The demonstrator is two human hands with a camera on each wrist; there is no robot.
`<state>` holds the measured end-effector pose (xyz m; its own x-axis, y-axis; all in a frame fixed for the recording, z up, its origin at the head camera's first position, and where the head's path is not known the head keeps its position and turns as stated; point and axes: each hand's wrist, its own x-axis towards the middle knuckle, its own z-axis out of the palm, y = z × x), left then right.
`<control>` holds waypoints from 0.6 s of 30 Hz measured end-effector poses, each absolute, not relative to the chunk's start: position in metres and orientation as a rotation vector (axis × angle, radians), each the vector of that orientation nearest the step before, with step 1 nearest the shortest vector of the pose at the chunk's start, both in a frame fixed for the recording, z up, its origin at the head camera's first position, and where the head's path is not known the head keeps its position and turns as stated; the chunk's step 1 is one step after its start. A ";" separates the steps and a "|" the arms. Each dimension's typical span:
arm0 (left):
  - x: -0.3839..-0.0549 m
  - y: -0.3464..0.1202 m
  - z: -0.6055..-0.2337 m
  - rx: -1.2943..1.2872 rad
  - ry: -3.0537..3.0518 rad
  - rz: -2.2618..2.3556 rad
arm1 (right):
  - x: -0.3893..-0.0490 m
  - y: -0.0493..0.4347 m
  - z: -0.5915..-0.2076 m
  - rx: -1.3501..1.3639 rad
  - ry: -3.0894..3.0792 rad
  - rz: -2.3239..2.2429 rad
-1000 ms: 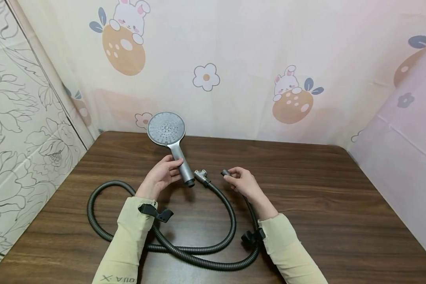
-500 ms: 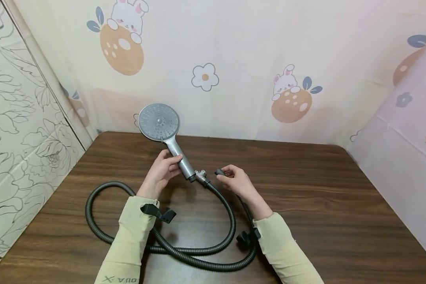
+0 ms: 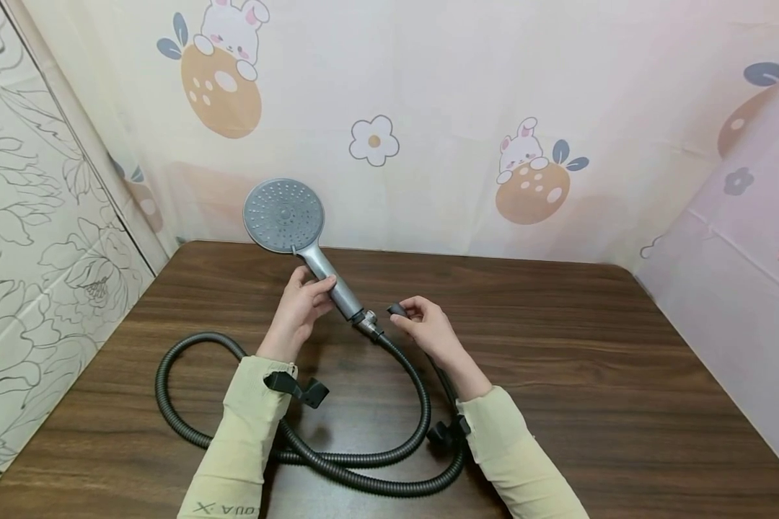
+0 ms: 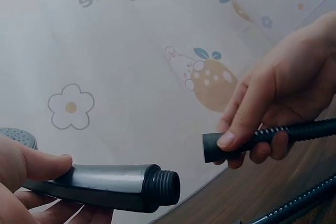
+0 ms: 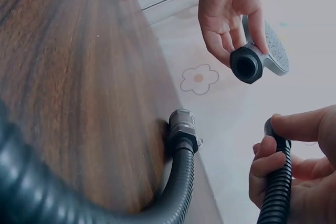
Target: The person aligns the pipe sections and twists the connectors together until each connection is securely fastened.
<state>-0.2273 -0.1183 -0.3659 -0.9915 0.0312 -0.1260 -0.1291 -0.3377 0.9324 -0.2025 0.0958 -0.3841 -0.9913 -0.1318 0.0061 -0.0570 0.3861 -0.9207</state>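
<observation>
From above the left grip (image 3: 298,308) and right grip (image 3: 432,333), the head view faces forward and down, while closer wrist views share the shower head (image 4: 113,183).

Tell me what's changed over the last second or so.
In the head view, the shower head, held in the left hand, has moved up, its face also leftward. The right hand has brought the hose end a little left, toward the handle. Neither hand let go or took hold of anything new. The metal fitting and most of the looped hose lie as before.

Head view bright, left-wrist view dim
</observation>
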 end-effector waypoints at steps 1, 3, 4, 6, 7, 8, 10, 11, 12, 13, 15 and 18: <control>-0.227 -0.118 -0.365 -0.131 1.759 2.485 | -0.202 0.095 -0.383 -0.177 2.553 -1.698; -0.227 -0.117 -0.365 -0.128 1.784 2.480 | -0.203 0.095 -0.380 -0.186 2.555 -1.696; -0.228 -0.116 -0.364 -0.125 1.794 2.479 | -0.203 0.095 -0.379 -0.190 2.555 -1.699; -0.228 -0.115 -0.363 -0.120 1.810 2.480 | -0.204 0.095 -0.377 -0.193 2.552 -1.707; -0.229 -0.114 -0.363 -0.120 1.815 2.482 | -0.204 0.095 -0.376 -0.197 2.551 -1.709; -0.229 -0.113 -0.362 -0.119 1.819 2.482 | -0.205 0.096 -0.376 -0.204 2.553 -1.707; -0.229 -0.112 -0.361 -0.120 1.823 2.483 | -0.206 0.095 -0.377 -0.215 2.544 -1.709; -0.230 -0.112 -0.361 -0.121 1.822 2.486 | -0.206 0.095 -0.377 -0.221 2.540 -1.706; -0.230 -0.112 -0.360 -0.115 1.827 2.486 | -0.207 0.094 -0.378 -0.232 2.534 -1.706; -0.230 -0.112 -0.360 -0.110 1.825 2.491 | -0.208 0.093 -0.377 -0.243 2.528 -1.709; -0.230 -0.112 -0.358 -0.096 1.822 2.505 | -0.209 0.091 -0.377 -0.260 2.523 -1.717; -0.231 -0.111 -0.355 -0.076 1.816 2.524 | -0.211 0.088 -0.374 -0.267 2.519 -1.747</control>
